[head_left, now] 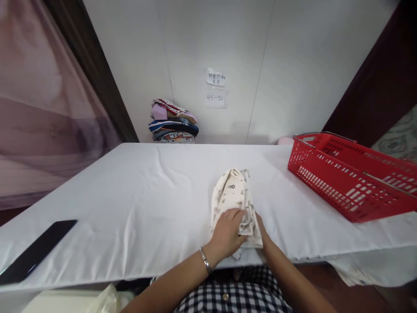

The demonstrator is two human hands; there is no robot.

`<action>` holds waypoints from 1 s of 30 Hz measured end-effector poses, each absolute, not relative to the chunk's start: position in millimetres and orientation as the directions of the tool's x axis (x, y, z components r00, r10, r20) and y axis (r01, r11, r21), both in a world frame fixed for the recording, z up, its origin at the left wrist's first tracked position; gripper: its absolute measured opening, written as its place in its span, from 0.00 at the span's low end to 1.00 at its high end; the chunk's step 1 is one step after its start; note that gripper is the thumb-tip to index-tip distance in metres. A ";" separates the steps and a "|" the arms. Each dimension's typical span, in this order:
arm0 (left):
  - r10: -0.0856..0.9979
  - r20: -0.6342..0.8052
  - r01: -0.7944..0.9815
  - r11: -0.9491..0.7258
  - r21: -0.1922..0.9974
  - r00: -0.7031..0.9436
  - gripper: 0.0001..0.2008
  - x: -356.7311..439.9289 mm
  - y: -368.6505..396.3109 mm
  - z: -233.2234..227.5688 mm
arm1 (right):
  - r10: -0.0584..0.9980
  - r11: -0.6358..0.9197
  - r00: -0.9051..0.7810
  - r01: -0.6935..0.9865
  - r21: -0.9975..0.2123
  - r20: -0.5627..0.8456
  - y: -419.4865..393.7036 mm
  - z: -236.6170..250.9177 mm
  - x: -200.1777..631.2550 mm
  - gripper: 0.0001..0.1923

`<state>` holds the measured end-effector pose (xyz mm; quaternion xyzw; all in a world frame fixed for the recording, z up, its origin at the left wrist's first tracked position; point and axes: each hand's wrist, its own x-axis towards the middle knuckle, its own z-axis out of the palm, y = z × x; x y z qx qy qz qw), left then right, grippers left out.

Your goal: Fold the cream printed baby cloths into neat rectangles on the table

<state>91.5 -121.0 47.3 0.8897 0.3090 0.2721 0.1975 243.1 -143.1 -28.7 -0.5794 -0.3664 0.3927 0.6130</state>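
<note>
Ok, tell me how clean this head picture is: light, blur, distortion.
Head view: soft even light, faint shadows only; wide-lens bending curves the table edge and stretches the red basket; the folded cloth under the left hand is sharp; the wall note is barely legible.

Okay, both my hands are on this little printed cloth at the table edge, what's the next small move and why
Probably slide the cloth further onto the table and smooth it flat. It lies bunched and folded over, its near end hanging off the front edge. The left hand presses on top; the right hand is mostly hidden beneath the fabric, so its grip cannot be judged.
</note>
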 end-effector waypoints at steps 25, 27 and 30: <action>0.947 0.100 -0.500 -0.248 0.830 -0.304 0.14 -35.3 -35.0 112.4 | 0.687 0.382 0.703 -0.135 -0.914 0.183 -157.4 74.1 328.7 0.29; 0.953 0.098 -0.431 -0.219 0.875 -0.287 0.15 -43.9 -47.8 102.0 | 0.728 0.272 0.673 -0.103 -0.957 0.134 -163.9 64.8 337.2 0.28; 0.980 -0.098 -0.317 0.038 0.948 -0.173 0.17 -52.5 -66.6 71.1 | 0.855 -0.061 0.516 -0.006 -0.998 -0.056 -179.4 37.4 343.6 0.28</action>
